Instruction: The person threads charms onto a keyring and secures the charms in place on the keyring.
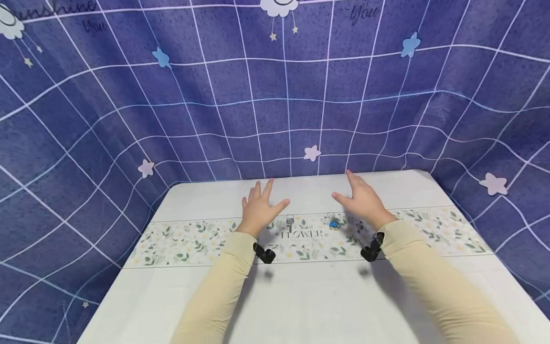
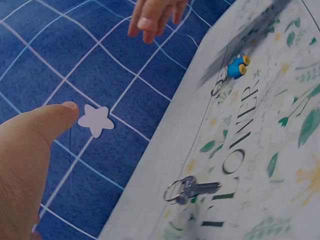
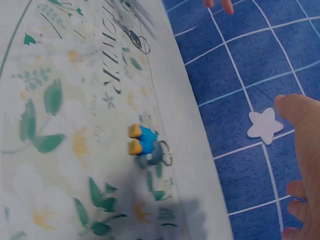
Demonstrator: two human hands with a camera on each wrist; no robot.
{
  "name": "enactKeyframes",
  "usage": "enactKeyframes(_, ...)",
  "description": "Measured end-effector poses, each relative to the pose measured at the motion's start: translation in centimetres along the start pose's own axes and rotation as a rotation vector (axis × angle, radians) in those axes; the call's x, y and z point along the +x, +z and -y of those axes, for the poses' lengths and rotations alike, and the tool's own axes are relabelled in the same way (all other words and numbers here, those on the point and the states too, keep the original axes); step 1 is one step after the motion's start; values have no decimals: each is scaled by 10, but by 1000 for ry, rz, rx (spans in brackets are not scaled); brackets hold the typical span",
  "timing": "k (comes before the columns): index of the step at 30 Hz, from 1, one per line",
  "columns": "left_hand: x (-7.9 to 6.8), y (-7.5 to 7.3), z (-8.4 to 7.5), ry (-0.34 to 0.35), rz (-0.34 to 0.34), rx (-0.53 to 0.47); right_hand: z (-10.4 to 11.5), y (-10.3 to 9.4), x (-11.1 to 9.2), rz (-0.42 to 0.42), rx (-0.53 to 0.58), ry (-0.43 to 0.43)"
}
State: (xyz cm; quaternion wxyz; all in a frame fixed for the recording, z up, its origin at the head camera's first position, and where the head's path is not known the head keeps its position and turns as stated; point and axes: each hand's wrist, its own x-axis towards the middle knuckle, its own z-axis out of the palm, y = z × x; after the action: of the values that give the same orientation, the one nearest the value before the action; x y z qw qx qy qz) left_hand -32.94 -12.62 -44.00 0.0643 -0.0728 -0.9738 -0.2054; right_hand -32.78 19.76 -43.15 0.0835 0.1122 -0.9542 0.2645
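Note:
A metal key (image 2: 202,189) on a split ring (image 2: 172,192) lies on the table's printed strip, over the word FLOWER. To its right lies a small blue keychain figure (image 3: 145,141) with yellow feet and a ring of its own. My left hand (image 1: 260,210) hovers above the table just left of the key, fingers spread and holding nothing. On the other side, my right hand (image 1: 363,200) hangs to the right of the figure, its thumb and fingers apart, nothing between them.
The white table (image 1: 301,301) carries a floral band (image 1: 185,243) across it. A dark blue grid-patterned curtain (image 1: 266,119) with stars rises behind the table and on both sides. Black camera mounts (image 1: 264,254) sit at both wrists.

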Motion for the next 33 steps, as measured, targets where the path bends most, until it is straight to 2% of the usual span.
enactKeyframes(3, 0, 4, 3, 17, -38, -53, -1, 8, -1, -17, 55, 25)
enactKeyframes(7, 1, 10, 4, 28, -76, -106, -2, 16, -1, -37, 69, 38)
enactKeyframes(13, 0, 27, 5, 26, -89, -179, -5, 28, -6, -35, 94, 55)
enactKeyframes(20, -4, 42, 5, 11, -84, -195, -9, 42, -8, -41, 124, 80)
enactKeyframes(33, -10, 63, 2, -49, -72, -245, -13, 70, -12, -5, 30, 92)
